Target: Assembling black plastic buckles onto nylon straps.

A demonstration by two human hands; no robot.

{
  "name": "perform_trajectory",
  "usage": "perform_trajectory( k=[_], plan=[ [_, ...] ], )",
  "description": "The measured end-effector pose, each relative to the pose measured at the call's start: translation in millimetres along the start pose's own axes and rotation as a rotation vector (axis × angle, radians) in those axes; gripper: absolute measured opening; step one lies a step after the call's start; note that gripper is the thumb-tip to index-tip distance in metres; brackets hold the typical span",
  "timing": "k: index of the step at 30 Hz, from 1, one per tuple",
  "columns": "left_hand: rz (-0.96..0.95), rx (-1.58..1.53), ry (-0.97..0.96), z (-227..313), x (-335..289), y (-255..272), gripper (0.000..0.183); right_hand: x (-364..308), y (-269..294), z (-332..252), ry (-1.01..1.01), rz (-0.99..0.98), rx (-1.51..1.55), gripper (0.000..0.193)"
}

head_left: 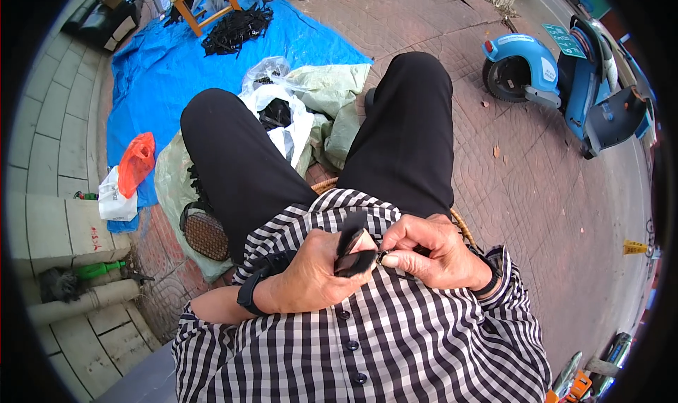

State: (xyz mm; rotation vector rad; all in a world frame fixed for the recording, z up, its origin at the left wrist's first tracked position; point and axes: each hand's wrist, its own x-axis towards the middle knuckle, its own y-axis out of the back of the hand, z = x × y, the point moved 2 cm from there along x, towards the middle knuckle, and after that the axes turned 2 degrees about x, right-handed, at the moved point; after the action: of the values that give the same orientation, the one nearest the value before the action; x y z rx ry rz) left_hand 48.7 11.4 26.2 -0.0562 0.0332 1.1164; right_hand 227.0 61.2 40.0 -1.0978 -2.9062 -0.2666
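My left hand is closed in front of my checked shirt, with a black fuzzy-edged strip looped out between its fingers. Thumb and forefinger of my right hand pinch a small dark end of it, where a tiny light-coloured spot shows. What kind of thing the strip is, I cannot make out. Both hands are close together, almost touching. Beyond my knees, a white plastic bag lies with black pieces inside it.
A blue tarp carries a heap of black strips near a wooden stool. A red bag lies at the left. Pale green sacking spreads under my left leg. A blue scooter is parked at the right.
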Motion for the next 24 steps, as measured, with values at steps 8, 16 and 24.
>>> perform_trajectory(
  k=[8, 16, 24],
  plan=[
    [0.089, 0.179, -0.125, 6, 4, -1, 0.005, 0, 1, 5, -0.098, -0.029, 0.186, 0.014],
    [0.159, 0.003, 0.046, 9, 7, 2, 0.008, -4, 7, 6, 0.110, -0.110, -0.064, 0.045],
    [0.127, 0.069, 0.089, 7, 8, 0, 0.010, -3, -3, 11, 0.268, 0.114, -0.274, 0.028]
  ],
)
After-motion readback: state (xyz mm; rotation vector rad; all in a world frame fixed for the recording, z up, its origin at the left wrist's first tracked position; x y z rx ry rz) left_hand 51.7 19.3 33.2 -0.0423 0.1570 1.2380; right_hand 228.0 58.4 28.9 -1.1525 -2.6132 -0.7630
